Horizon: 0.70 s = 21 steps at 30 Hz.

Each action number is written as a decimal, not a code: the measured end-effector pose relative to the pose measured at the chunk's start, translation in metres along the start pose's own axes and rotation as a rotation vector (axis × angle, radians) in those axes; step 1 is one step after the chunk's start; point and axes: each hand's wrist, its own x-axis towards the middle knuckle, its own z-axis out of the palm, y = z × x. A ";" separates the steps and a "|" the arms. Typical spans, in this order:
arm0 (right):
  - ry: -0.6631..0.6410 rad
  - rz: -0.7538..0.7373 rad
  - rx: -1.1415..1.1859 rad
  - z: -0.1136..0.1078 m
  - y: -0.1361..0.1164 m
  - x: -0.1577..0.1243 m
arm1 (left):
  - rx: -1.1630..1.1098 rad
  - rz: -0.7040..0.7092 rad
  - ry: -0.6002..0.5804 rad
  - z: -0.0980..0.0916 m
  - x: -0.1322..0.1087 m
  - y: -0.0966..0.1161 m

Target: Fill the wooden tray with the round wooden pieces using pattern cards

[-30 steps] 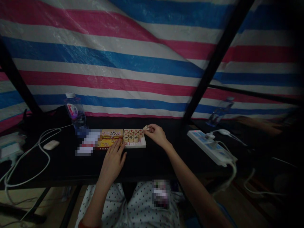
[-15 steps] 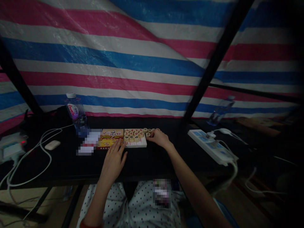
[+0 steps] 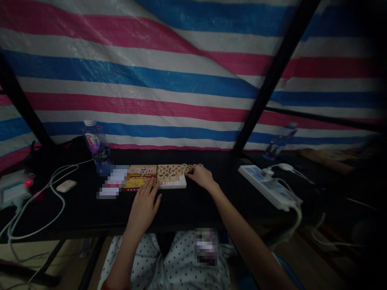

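Round Chinese chess pieces (image 3: pixel 167 174) with red and dark characters lie in rows in a white tray (image 3: pixel 178 185). To its left is the printed Chinese chess box lid (image 3: pixel 133 183). My left hand (image 3: pixel 146 205) is open, its extended fingers resting on the lid's lower right corner and close to the tray's edge. My right hand (image 3: pixel 201 177) is just right of the tray, fingers bent and closed on a Chinese chess piece (image 3: pixel 186 170) that they partly cover. More pieces (image 3: pixel 190 166) sit on the table behind those fingers, partly hidden.
A water bottle (image 3: pixel 97 147) stands left of the lid, beside a blurred-out item (image 3: pixel 114 181). Farther left are a white earphone case (image 3: pixel 66 185) and looped cables (image 3: pixel 64 201). A power strip (image 3: pixel 266 187) with plugs lies to the right. Another bottle (image 3: pixel 281 141) stands behind it.
My right hand has shifted very slightly left, with the piece at its fingertips now nearer the tray's right edge. My left hand stays in place on the lid.
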 end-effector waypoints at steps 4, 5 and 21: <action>0.076 -0.028 0.081 -0.004 -0.002 -0.003 | 0.011 0.008 0.004 0.001 0.000 -0.001; 0.117 -0.047 0.106 -0.005 -0.004 -0.005 | 0.009 0.010 0.009 0.001 0.000 -0.001; 0.141 -0.475 0.248 0.022 -0.031 -0.012 | 0.006 0.008 0.009 0.001 0.000 0.000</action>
